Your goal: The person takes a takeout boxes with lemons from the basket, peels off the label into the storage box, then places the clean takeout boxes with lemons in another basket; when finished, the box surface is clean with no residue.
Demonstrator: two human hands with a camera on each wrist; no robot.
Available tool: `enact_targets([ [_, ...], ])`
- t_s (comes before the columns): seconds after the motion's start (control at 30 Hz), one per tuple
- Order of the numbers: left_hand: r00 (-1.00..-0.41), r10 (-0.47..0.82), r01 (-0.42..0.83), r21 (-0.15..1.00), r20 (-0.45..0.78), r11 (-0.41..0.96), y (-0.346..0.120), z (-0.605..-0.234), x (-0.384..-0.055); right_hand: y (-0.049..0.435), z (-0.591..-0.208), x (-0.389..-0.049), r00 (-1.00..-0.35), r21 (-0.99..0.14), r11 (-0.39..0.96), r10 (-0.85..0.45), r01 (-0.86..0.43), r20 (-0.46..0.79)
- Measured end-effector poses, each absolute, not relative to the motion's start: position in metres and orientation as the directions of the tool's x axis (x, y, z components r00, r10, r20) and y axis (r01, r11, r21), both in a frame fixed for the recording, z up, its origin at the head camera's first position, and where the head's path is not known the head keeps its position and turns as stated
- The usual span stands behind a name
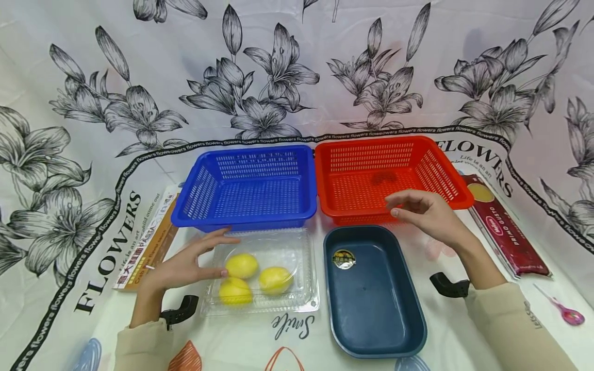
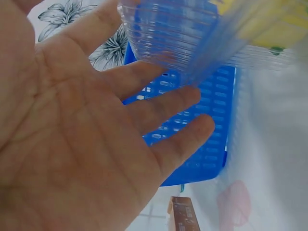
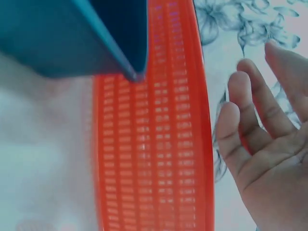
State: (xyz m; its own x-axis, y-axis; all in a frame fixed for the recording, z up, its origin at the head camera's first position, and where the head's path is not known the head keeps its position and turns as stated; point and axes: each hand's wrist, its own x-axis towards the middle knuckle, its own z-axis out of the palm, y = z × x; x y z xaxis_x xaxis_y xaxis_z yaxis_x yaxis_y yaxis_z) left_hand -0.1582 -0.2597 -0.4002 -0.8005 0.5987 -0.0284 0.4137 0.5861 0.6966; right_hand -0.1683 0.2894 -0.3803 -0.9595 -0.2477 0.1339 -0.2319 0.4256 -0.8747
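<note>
My left hand (image 1: 187,260) is at the left side of a clear plastic box (image 1: 301,281), its fingers spread and holding nothing. Three yellow lemons lie together in that box, one lemon (image 1: 276,281) to the right of the other two. In the left wrist view the palm of the left hand (image 2: 82,120) faces the camera, fingertips close to the ribbed plastic; whether they touch it I cannot tell. Over the front rim of a red basket (image 1: 371,180) hovers my right hand (image 1: 429,214), fingers loosely bent and nothing between them. The right wrist view shows that hand (image 3: 274,139) beside the basket wall.
A blue basket (image 1: 260,198) stands behind the plastic box, left of the red one. In front of the red basket sits a dark blue tray (image 1: 371,293) with a sticker. A pasta box (image 1: 153,242) lies far left; a dark red packet (image 1: 506,226) and pink spoon (image 1: 568,314) lie right.
</note>
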Motion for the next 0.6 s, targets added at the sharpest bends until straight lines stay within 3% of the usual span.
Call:
enact_targets([
  [0.33,-0.831,0.555,0.353,0.734,-0.038,0.58,-0.267,-0.41,-0.156,0.321,-0.389,-0.178,-0.95,-0.809,0.536,0.038,-0.243,0.311],
  [0.6,-0.803,0.595,0.334,0.798,-0.038,0.501,-0.269,-0.416,-0.156,0.355,-0.401,-0.189,-0.92,-0.765,0.622,0.181,-0.167,0.348],
])
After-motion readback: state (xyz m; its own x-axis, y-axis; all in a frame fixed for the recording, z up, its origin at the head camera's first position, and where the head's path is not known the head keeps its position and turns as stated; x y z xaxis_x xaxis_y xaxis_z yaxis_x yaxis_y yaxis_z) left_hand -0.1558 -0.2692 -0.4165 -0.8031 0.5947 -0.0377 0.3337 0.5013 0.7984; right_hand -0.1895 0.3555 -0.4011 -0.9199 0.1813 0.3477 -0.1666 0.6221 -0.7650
